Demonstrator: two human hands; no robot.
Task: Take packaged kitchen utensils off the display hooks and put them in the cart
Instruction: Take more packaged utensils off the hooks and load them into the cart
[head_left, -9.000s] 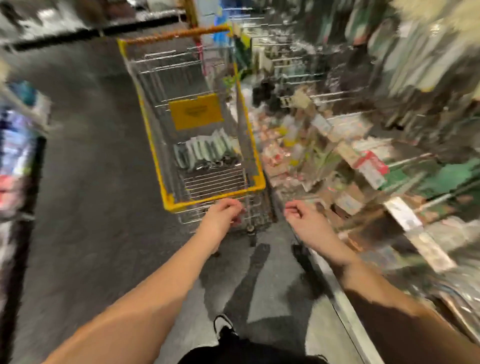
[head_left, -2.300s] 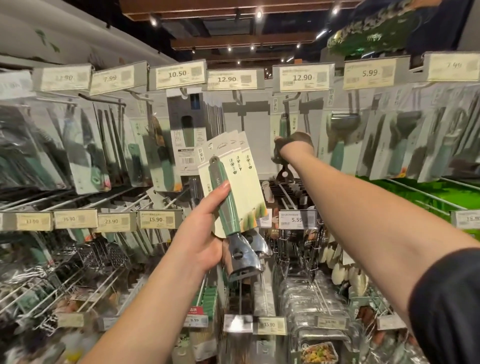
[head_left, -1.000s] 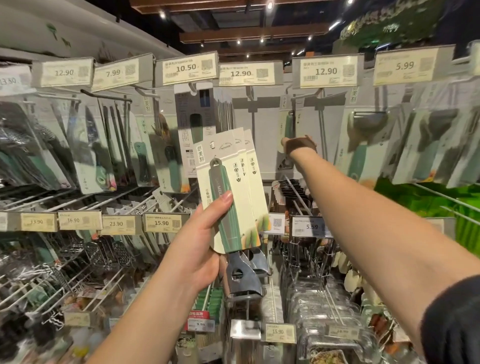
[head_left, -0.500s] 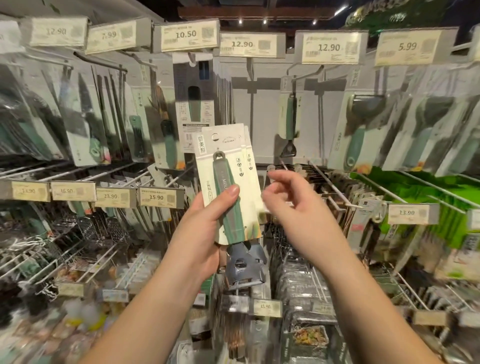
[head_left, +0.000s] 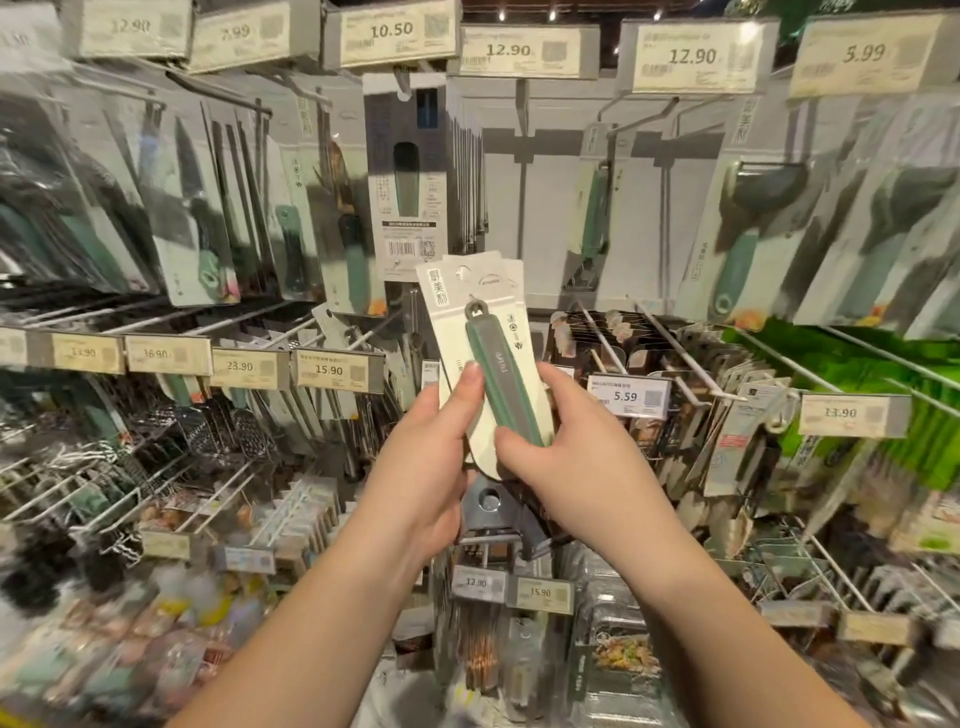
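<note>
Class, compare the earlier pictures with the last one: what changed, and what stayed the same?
The right hand came back from the upper hook and now grips the packaged utensils too. The left hand holds them as before, off the hooks, not in a cart.

You're standing in a shop's kitchenware aisle: price tags (head_left: 392, 31) head rows of wire display hooks (head_left: 602, 332) hung with carded utensils (head_left: 405, 176); lower shelves, blurred, probably hold more packaged goods.
</note>
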